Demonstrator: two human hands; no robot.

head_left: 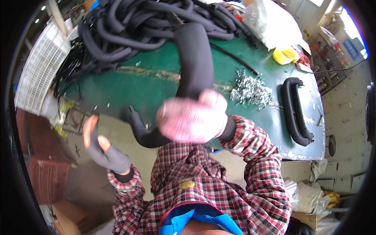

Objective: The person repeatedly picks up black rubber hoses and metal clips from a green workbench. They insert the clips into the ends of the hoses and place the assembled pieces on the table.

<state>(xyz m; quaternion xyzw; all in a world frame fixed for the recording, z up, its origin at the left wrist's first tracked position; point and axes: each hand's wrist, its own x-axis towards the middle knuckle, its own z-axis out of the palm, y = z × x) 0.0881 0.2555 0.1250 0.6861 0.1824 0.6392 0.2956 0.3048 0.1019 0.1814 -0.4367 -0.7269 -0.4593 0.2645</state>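
My right hand point(192, 117), in a pink knitted glove smeared by motion, is closed round a bent black foam-covered tube point(196, 55). One arm of the tube rises large and close toward the top of the view; the other curves down to the left and ends in a thin dark tip. My left hand point(102, 150) wears a grey glove with bare fingertips. It is off to the left of the tube, fingers stretched and thumb apart, holding nothing.
A green table point(156, 58) stands before me. On it lie a heap of black foam-covered tubes point(117, 35), a pile of small silvery metal pieces point(252, 90), a pair of bent black tubes point(295, 113) and a yellow container point(284, 55). A white plastic crate point(43, 66) stands at left.
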